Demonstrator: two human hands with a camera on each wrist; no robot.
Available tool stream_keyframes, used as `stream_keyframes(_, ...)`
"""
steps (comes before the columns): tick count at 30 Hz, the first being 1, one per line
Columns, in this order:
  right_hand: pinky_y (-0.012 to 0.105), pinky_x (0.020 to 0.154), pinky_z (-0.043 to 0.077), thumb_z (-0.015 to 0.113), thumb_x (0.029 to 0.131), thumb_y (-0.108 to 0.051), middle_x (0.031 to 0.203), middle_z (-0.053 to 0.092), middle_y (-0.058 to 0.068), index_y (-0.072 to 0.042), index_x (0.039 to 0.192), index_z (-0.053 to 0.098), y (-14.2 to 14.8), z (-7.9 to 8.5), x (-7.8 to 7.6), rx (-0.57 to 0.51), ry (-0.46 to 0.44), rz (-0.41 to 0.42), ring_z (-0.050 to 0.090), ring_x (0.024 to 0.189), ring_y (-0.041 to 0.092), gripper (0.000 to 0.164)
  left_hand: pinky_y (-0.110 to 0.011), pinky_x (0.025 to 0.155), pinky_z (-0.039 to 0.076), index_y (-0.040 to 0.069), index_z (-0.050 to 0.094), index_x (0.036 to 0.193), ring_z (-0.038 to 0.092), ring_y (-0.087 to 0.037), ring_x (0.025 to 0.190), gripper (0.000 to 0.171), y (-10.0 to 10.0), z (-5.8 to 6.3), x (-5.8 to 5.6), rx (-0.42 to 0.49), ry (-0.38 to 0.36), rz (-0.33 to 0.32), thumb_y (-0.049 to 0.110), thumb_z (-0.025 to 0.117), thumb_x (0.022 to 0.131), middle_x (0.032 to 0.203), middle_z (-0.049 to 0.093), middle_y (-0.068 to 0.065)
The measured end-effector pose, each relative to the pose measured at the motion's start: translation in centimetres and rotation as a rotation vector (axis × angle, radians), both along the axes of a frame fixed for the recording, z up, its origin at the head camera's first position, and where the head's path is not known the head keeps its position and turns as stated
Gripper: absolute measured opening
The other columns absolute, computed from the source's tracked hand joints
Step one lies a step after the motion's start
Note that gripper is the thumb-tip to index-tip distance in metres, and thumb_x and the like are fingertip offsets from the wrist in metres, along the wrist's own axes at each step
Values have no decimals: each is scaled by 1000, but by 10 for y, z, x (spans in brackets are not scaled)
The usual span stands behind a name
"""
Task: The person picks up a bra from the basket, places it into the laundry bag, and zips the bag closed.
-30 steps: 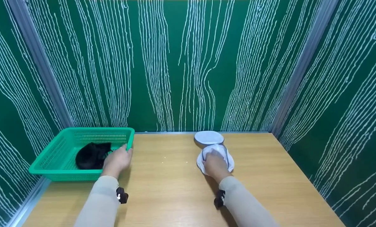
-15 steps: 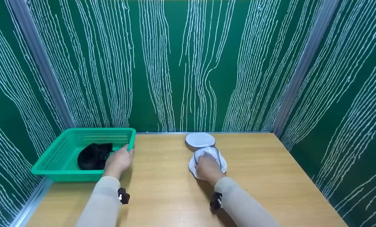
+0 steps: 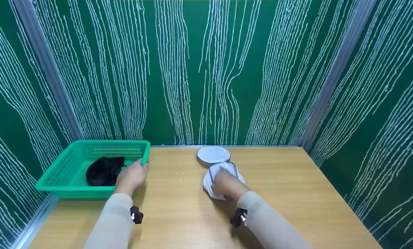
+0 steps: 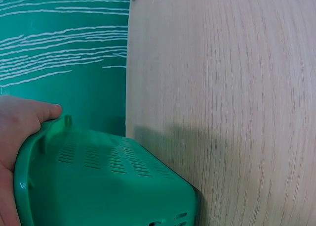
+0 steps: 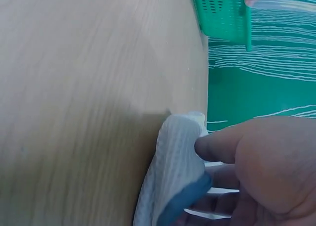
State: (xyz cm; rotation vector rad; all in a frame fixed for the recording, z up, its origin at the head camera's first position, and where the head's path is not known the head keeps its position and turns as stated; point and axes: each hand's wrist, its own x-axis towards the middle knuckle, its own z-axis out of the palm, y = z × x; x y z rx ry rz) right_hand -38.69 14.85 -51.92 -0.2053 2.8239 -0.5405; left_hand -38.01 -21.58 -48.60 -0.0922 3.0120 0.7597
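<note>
1. A green basket point(image 3: 92, 188) is held at its right-hand rim by a person's left hand point(image 3: 132, 176) at the far left of the wooden worktop point(image 3: 178, 214); the rim is pinched by the left grip, with the thumb laid over the edge, as is shown in the left wrist view.
2. A black bundle point(image 3: 100, 172), apparently soft, is contained in the basket, lying toward the near right of its slotted floor; its exact nature cannot be told.
3. A white fabric article point(image 3: 209, 180), trimmed in grey-blue, is grasped by the right hand point(image 3: 229, 185) right of the worktop's centre; the cloth is pinched by the right grip between thumb and fingers, the thumb being pressed to its ribbed face in the right wrist view.
4. A white oval piece point(image 3: 213, 154) is seen just beyond the article, the two outlines meeting; whether they are joined cannot be told.
5. Light sleeves point(image 3: 272, 221) are worn on both arms, and a dark device point(image 3: 137, 215) is strapped at each wrist; the pale marks on the devices are too small to be read.
6. The worktop is flanked by green walls point(image 3: 199, 79), covered in wavering white lines rather than lettering and framed by grey metal posts point(image 3: 50, 65). Small pale specks point(image 3: 181, 178) are scattered between the basket and the article.
</note>
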Motion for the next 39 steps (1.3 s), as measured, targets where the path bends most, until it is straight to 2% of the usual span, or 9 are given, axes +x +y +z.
stream_keyframes(5, 33, 59, 51, 73, 110, -29, 86, 66, 7, -9, 92, 71, -10, 2, 7, -17, -2, 1, 65, 70, 22, 27, -74, 131, 37, 2, 34, 176, 44, -58, 160, 67, 0, 2, -1, 0, 5, -1, 42, 34, 123, 176, 44, -30)
stream_keyframes(13, 33, 59, 55, 74, 110, -30, 92, 68, 9, -6, 106, 72, -24, 2, 7, 7, -29, -14, 68, 72, 22, 25, -75, 131, 36, 3, 31, 177, 43, -59, 160, 68, -4, 4, -1, 7, -12, -2, 43, 33, 123, 177, 42, -29)
stream_keyframes(15, 33, 57, 54, 74, 110, -30, 89, 68, 9, -7, 103, 71, -27, 1, 6, 4, -41, -16, 68, 69, 21, 24, -74, 131, 36, 2, 32, 177, 44, -59, 160, 68, -3, 4, -1, 4, -6, -1, 43, 33, 123, 177, 43, -29)
stream_keyframes(19, 31, 54, 50, 74, 110, -30, 79, 65, 6, -8, 95, 69, -31, -1, 5, 55, -8, 30, 64, 64, 20, 27, -74, 131, 37, 2, 32, 177, 43, -59, 160, 68, -2, 3, -1, 2, 0, 2, 42, 34, 123, 176, 43, -29)
stream_keyframes(22, 32, 55, 49, 74, 110, -32, 79, 63, 5, -6, 97, 69, -34, -1, 7, 82, 4, 45, 64, 65, 20, 29, -74, 131, 37, 2, 32, 177, 42, -59, 161, 68, -1, 3, 0, 1, -2, 4, 42, 34, 123, 177, 43, -29)
stream_keyframes(28, 34, 60, 53, 74, 110, -34, 89, 66, 8, -6, 107, 71, -39, 1, 12, 32, -30, 2, 67, 73, 23, 28, -74, 131, 36, 2, 31, 177, 42, -59, 160, 67, 0, 2, 0, 12, -5, 1, 42, 34, 123, 177, 42, -30)
stream_keyframes(35, 32, 55, 52, 74, 110, -34, 80, 67, 6, -9, 96, 69, -42, -1, 12, 30, -22, 28, 66, 65, 19, 29, -75, 131, 36, 2, 31, 177, 42, -59, 160, 68, 0, 1, 1, 12, -10, -5, 42, 33, 123, 177, 42, -30)
stream_keyframes(39, 33, 55, 52, 74, 110, -33, 80, 69, 7, -11, 97, 68, -45, -2, 13, -20, -46, 14, 67, 65, 20, 26, -75, 131, 36, 2, 31, 177, 42, -60, 160, 68, -1, 0, 0, 15, -15, -8, 43, 33, 123, 178, 41, -30)
